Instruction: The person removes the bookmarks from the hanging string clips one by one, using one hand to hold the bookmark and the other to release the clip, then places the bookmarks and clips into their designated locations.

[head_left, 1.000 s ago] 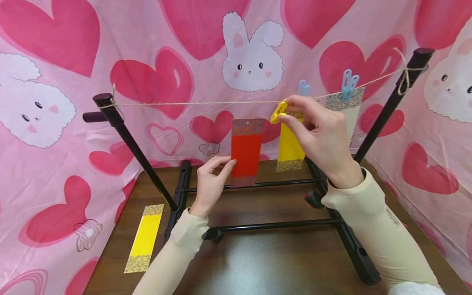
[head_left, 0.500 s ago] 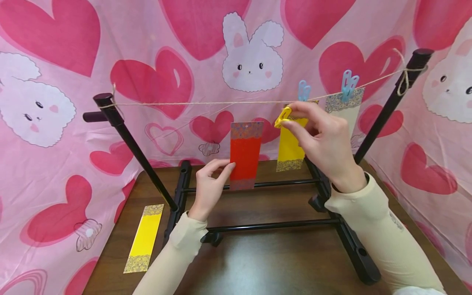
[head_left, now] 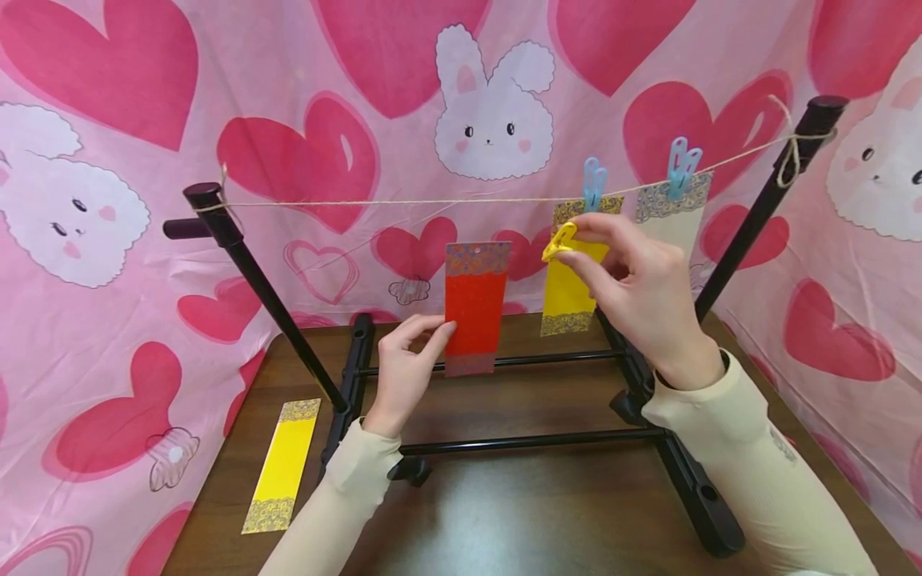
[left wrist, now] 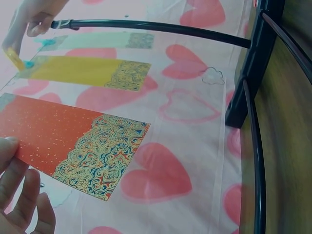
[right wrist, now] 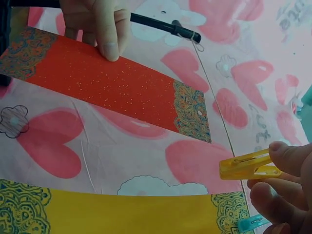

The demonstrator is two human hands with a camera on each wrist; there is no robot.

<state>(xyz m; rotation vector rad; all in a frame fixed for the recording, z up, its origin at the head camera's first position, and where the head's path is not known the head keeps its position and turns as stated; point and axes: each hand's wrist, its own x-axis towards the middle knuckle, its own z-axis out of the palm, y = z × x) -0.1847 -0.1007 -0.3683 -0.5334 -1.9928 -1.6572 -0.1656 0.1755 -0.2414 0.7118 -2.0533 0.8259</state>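
Note:
Between thumb and fingers my left hand (head_left: 406,364) pinches the left edge of a red bookmark (head_left: 475,308) with patterned ends and a small hole at its top. The bookmark is upright just below the string (head_left: 403,202), apart from it. A yellow clothespin (right wrist: 246,165) is pinched in my right hand (head_left: 641,292), to the right of the red bookmark. Behind that hand, a yellow bookmark (head_left: 565,300) hangs on the string from a blue clothespin (head_left: 594,182). Farther right a pale bookmark (head_left: 677,212) hangs from another blue clothespin (head_left: 680,168).
The string runs between two black posts (head_left: 270,300) of a stand on a brown table (head_left: 504,512). Another yellow bookmark (head_left: 282,464) lies flat at the table's left. A pink cloth (head_left: 403,72) with hearts and rabbits hangs behind.
My left hand has lowered the red bookmark slightly and shifted it left. My right hand has moved down and a little right with the yellow clothespin, uncovering more of the nearer blue clothespin.

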